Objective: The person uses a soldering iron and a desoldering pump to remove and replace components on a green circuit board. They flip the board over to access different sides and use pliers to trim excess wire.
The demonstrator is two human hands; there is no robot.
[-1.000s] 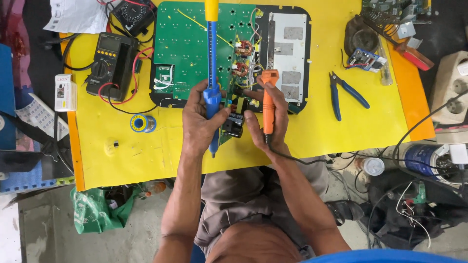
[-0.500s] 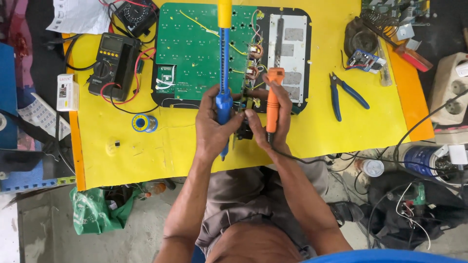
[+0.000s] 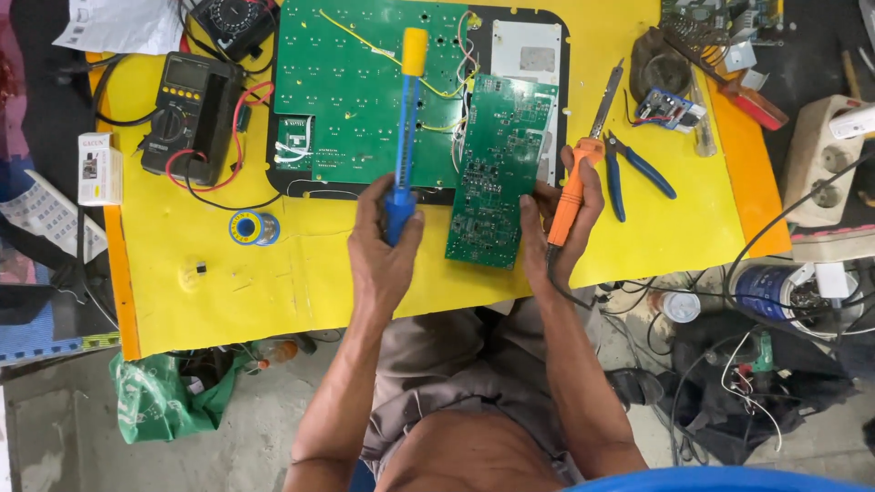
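My left hand (image 3: pixel 383 246) grips a blue desoldering pump (image 3: pixel 403 155) with a yellow plunger top, held upright over the yellow table. My right hand (image 3: pixel 565 228) holds an orange-handled soldering iron (image 3: pixel 583 155), its metal tip pointing away from me. The right fingers also touch the edge of a small green circuit board (image 3: pixel 497 173), which lies solder side up between my hands. Wires join it to a large green circuit board (image 3: pixel 365 87) in a black frame behind it.
A dark multimeter (image 3: pixel 187 114) with red and black leads lies at the left, a solder spool (image 3: pixel 252 228) below it. Blue-handled cutters (image 3: pixel 638 169) lie right of the iron. A white power strip (image 3: pixel 820 155) and cables sit at the right edge.
The small board has been flipped over to show its flat solder side. My hands have moved apart, the pump to the left and the iron to the right.
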